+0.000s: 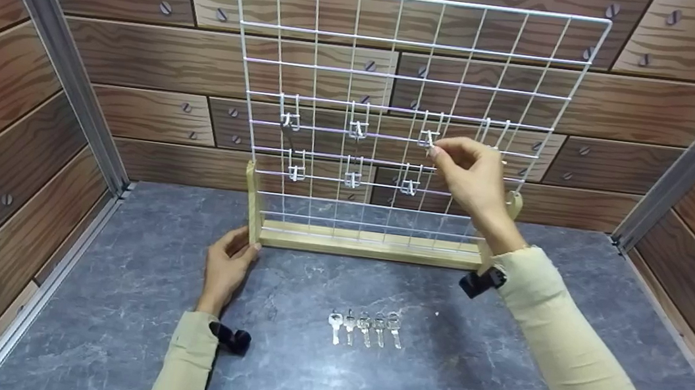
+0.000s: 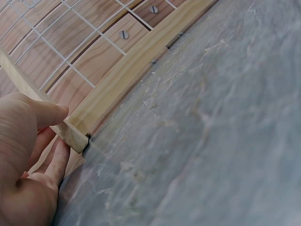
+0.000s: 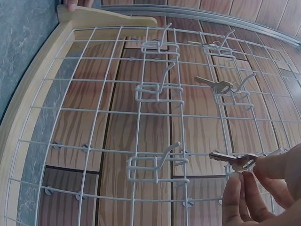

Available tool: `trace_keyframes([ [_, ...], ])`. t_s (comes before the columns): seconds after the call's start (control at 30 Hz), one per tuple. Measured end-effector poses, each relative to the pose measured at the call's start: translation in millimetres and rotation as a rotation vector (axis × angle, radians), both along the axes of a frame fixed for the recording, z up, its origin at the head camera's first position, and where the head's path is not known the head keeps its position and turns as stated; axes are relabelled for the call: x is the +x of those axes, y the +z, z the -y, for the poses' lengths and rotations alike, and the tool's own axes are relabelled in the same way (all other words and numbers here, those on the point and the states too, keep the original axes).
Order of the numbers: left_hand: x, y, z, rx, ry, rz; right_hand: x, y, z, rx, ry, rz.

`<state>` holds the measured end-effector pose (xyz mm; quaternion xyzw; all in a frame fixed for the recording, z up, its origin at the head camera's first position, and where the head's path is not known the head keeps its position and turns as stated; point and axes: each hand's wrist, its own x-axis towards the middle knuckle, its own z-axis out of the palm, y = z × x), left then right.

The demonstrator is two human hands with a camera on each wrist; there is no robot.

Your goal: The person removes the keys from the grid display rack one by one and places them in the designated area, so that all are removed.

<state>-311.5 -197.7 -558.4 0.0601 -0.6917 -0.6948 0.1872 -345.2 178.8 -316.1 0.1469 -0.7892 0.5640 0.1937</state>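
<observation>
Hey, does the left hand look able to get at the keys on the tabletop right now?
Likely yes: nothing visible stands between the left hand and the keys on the tabletop. It grips the wooden stand, though, so it would probably have to let go first.

Observed grey, marble-veined table (image 1: 122, 353), glossy under light. Counted five keys (image 1: 364, 327) lying flat on it, side by side in one row. Noted wooden base (image 1: 367, 249) of upright wire rack (image 1: 395, 109) resting behind the keys.
</observation>
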Motion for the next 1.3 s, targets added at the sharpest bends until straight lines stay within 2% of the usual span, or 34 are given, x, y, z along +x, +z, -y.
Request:
trace_keyframes([
  [0.3,-1.7,-0.3,1.4,-0.027,0.0,0.004,-2.2,0.6,2.9,0.0,-0.005,-0.012],
  [0.77,-2.1,-1.2,2.6,-0.038,-0.002,0.03,-4.2,-0.4,4.2,-0.053,0.061,0.026],
  [0.9,-1.7,-0.9,1.3,-0.026,-0.005,0.011,-4.5,-0.3,5.7,-0.067,0.072,0.02],
  [1.3,-0.6,0.3,0.3,-0.015,-0.003,0.01,-1.3,1.1,4.9,-0.029,0.039,-0.008],
])
